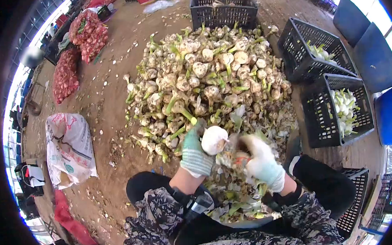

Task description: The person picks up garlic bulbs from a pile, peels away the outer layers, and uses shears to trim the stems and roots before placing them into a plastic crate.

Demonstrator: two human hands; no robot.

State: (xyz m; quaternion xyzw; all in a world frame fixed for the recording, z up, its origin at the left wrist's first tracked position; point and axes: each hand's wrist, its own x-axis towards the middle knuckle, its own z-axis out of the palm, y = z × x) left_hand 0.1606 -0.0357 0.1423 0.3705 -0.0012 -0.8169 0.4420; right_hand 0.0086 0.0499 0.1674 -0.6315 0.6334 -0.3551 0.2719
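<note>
garlic bulb (214, 140) held at the near edge of the garlic heap (207, 77)
the gloved left hand (193, 154) is curled round the bulb. the right hand (262, 163) just beside it is blurred, so i cannot tell its grip. the bulb looks light and firm with loose papery skin, so i'd judge the round body the surer hold.

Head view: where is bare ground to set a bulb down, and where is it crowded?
Bare dirt lies between the garlic pile and the white sack, and between the pile and the red mesh sacks. It is crowded where the crates hug the pile's right side, and trimmings fill the space between the knees.
</note>
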